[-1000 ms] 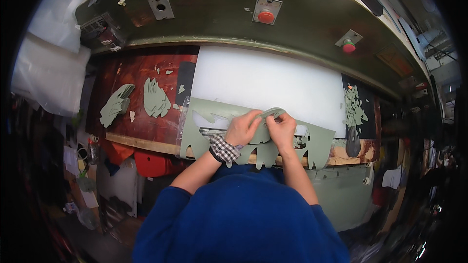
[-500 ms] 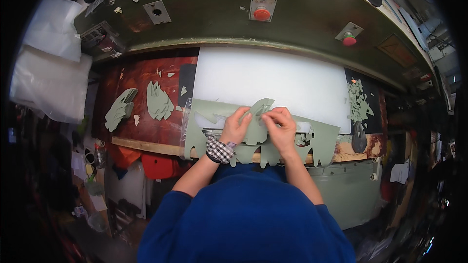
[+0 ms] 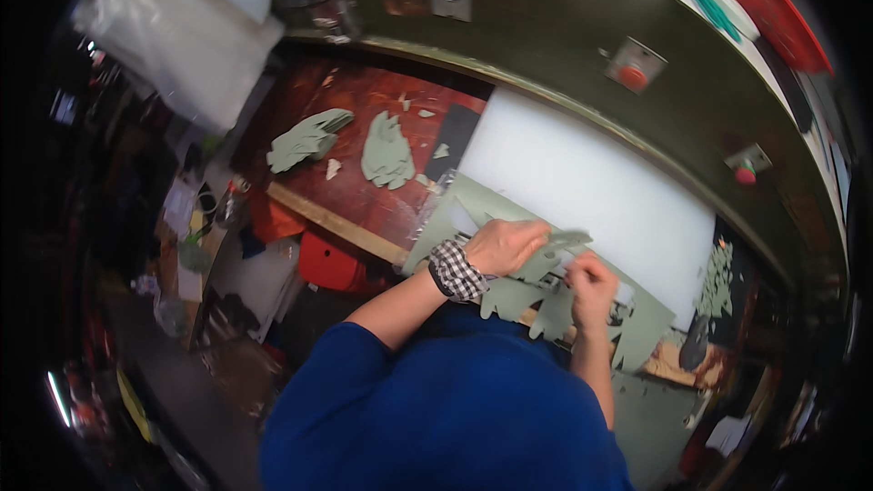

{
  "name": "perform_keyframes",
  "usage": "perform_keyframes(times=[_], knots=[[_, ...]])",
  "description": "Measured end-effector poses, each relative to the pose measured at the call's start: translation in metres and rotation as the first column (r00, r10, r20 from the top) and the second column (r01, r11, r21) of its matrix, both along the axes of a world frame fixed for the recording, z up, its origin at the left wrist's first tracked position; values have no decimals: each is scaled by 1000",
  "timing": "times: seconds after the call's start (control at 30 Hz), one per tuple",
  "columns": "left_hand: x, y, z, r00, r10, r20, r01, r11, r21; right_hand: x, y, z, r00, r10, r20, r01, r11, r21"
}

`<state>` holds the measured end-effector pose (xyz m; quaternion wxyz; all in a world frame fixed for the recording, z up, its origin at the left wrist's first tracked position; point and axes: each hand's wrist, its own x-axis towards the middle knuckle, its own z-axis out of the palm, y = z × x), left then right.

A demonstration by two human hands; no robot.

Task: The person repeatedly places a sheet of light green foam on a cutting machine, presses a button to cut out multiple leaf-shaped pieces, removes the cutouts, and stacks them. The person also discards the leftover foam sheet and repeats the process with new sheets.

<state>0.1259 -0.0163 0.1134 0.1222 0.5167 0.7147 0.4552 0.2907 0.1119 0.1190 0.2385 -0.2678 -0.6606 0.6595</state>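
Compared with the earlier frame, the bench slants more steeply down to the right across the view, and the right hand [image 3: 593, 284] stands lower against the left hand [image 3: 506, 246], off the upper edge of the sage-green cut pieces [image 3: 573, 238]. The left hand, above a black-and-white checked cuff [image 3: 457, 270], grips these pieces narrowly between thumb and fingers, over the near part of a sage-green sheet [image 3: 650, 307] with cut-out openings. The right fingers curl inward just beside the pieces; whether they hold anything cannot be told, owing to blur. The sheet overlaps the near side of a white board [image 3: 582, 182]. On the red-brown tabletop [image 3: 350, 205] to the left lie two piles of similar pieces, an outer pile [image 3: 309, 139] and an inner pile [image 3: 387, 153], set apart. Small green scraps [image 3: 717, 282] cover a dark area right of the board, near a dark grey object [image 3: 695, 343].
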Motion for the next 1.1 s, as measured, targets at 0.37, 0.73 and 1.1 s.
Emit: perform_keyframes(times=[0.37, 0.73, 1.1], knots=[[-187, -116, -66, 492, 862, -125, -870, 483, -97, 157, 84, -59, 699, -654, 291, 439, 713, 547], [-30, -119, -44, 872, 484, -78, -488, 841, -232, 229, 76, -93, 582, -761, 286, 625, 643, 442], [-70, -83, -88, 964, 260, 60, -243, 950, -198, 224, -20, -84, 225, -961, 159, 955, 250, 161]])
